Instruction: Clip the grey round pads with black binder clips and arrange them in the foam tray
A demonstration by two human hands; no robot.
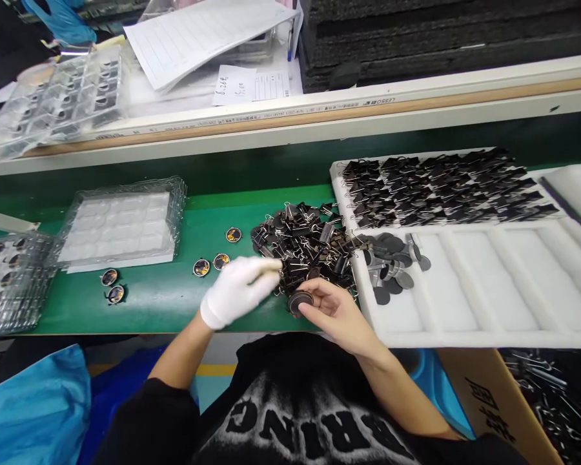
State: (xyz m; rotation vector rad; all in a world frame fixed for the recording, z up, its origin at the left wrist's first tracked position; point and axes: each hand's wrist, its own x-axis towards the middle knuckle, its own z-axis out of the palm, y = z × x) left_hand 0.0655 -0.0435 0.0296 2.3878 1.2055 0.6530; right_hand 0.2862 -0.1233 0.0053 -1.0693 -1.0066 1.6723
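My left hand [242, 289], in a white glove, reaches over the left edge of a pile of black binder clips [314, 242]. Its fingertips are blurred, and whether they pinch a clip is hidden. My bare right hand [336, 313] grips a round black disc [300, 302] by its edge, just below the pile and close to the gloved fingers. Left of the pile, several small round pieces with orange and black faces lie on the green table, one [233, 234] above the glove and another [201, 267] beside it.
White foam tray [474, 339] at right bears rows of black clips [440, 187] and loose dark discs [392, 258]. Clear plastic trays [121, 223] stand at left. A shelf edge [290, 116] crosses behind, with papers [203, 39] above. A box of clips [552, 400] sits lower right.
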